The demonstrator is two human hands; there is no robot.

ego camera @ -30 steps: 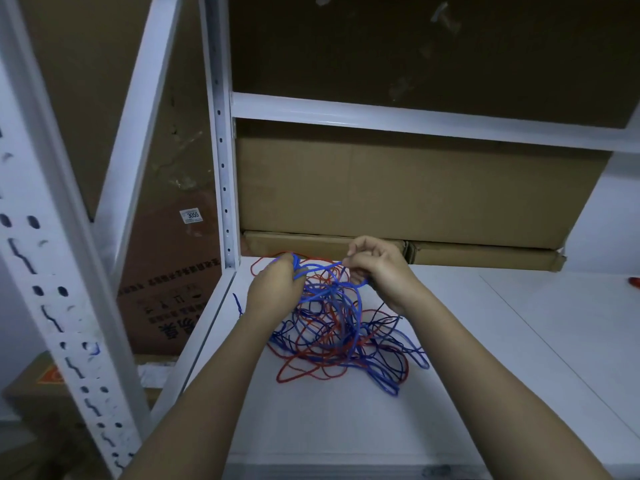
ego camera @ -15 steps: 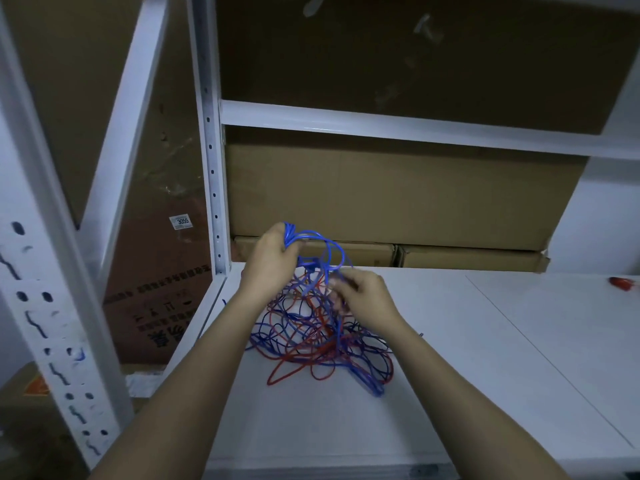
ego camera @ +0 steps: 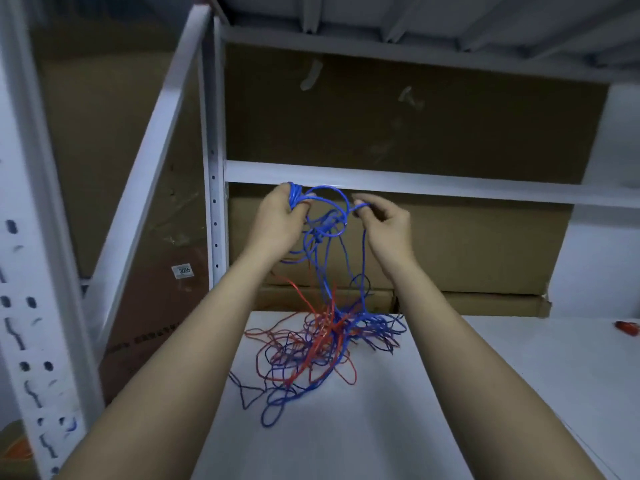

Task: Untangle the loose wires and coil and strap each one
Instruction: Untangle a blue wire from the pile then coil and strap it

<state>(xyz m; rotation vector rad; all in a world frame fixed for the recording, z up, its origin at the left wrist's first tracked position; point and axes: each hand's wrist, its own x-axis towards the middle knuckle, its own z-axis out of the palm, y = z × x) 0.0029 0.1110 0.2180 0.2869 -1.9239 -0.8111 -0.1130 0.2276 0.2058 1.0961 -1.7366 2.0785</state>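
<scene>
- Two bare forearms reach forward from the bottom edge of the head view, over a white shelf.
- On the shelf, between the forearms, lies a tangle of red and blue wires, loops spilling toward the near left; one blue loop lies nearest the viewer.
- A red wire rises at a slant out of the tangle toward the left forearm.
- Several blue strands run upward from the tangle to the two raised hands, so that part of the wire hangs clear of the shelf.
- The left hand is curled round a bunch of blue wire, gripping it at the top of its fist.
- The right hand is just beside the left, a gap between them; its thumb and forefinger pinch one blue strand, the other fingers curled in.
- Between the hands a blue loop arcs and a small knot hangs below it.
- Far right on the shelf, well apart from the wires, lies a small red object, too blurred to tell what it is.
- Behind the hands stand brown cardboard boxes at the back of the shelf, with a white crossbar over them.
- To the left a white upright post with holes, and a box with a small label beyond it.
</scene>
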